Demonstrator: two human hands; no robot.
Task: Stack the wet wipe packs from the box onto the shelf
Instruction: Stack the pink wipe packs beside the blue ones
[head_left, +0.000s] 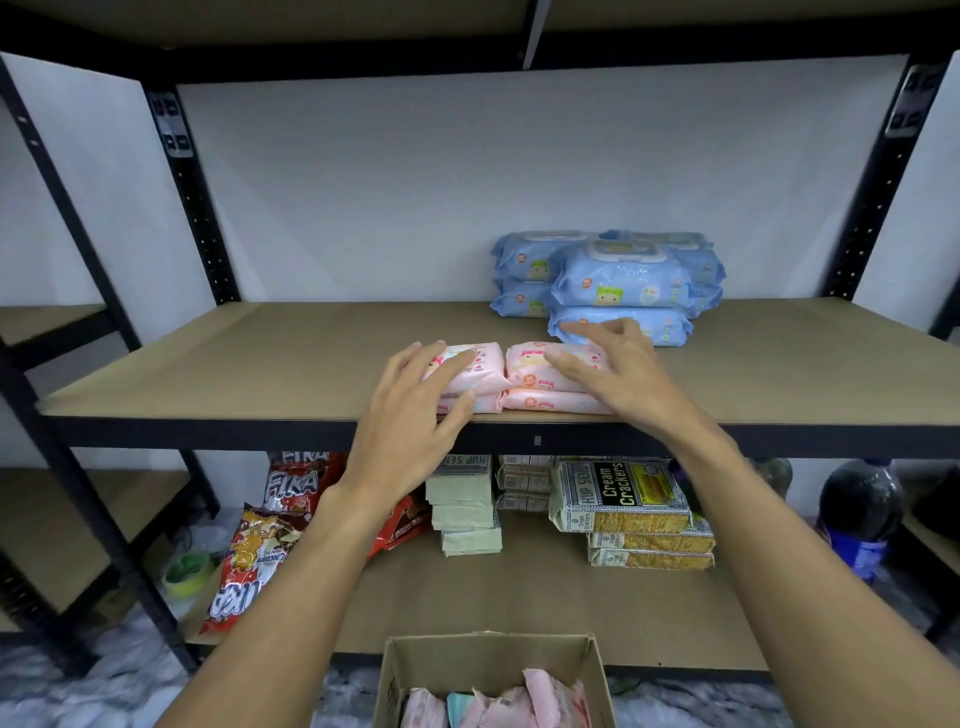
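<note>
Two short stacks of pink wet wipe packs sit side by side near the front edge of the brown shelf (260, 364). My left hand (415, 410) rests with spread fingers on the left pink stack (480, 376). My right hand (613, 371) lies with straight fingers over the right pink stack (530, 371). Behind them, several blue wet wipe packs (618, 283) are piled in stacks. Below me, a cardboard box (488, 660) holds more pink packs (545, 699).
Black metal uprights (195, 208) frame the shelf, and a black rail runs along its front. The lower shelf carries red snack bags (249, 551), green-white packets (465, 512) and cream cracker packs (628, 496). Dark bottles (860, 512) stand at the right.
</note>
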